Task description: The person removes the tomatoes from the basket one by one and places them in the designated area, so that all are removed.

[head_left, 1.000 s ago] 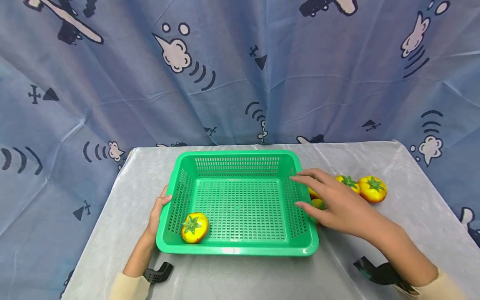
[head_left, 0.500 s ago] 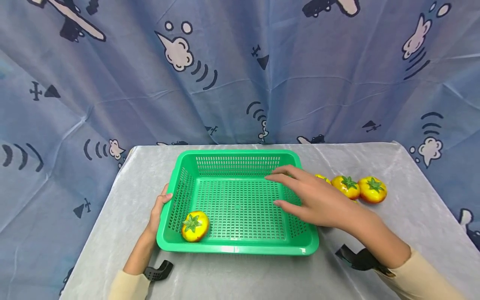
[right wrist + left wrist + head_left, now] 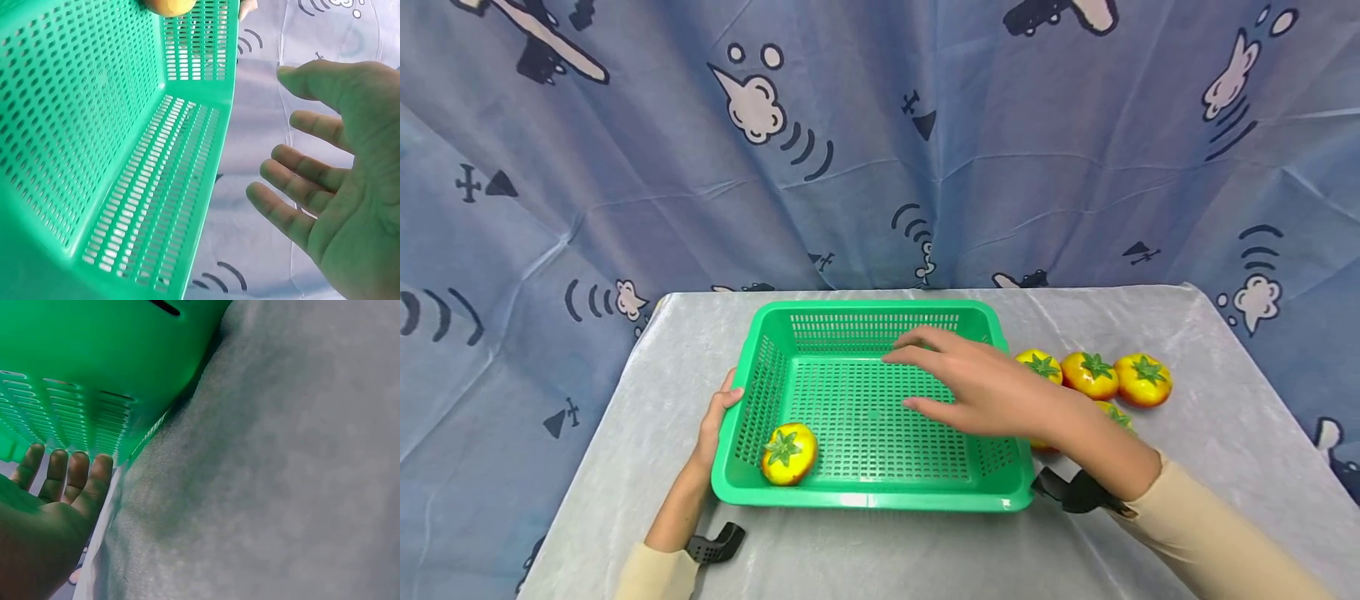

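Note:
A green plastic basket [image 3: 872, 500] with slotted walls sits on the table. My left hand [image 3: 711, 425] holds its left side, thumb over the rim. In the left wrist view that hand's fingers [image 3: 78, 472] lie against the outer wall. One yellow persimmon [image 3: 790, 454] with a green leafy top rests in the basket's near left corner. My right hand [image 3: 966, 379] hovers above the basket's right half, fingers spread and holding nothing. The right wrist view shows its bare palm [image 3: 356, 219] apart from the rim.
Several more persimmons [image 3: 1142, 380] lie on the table to the right of the basket, some partly hidden by my right forearm. A grey-white cloth covers the table [image 3: 880, 554]. Behind it hangs a blue printed curtain [image 3: 865, 167].
My right hand has moved left from the basket's right rim to above its inside, uncovering persimmons on the right. My left hand, the basket and the persimmon inside stay put.

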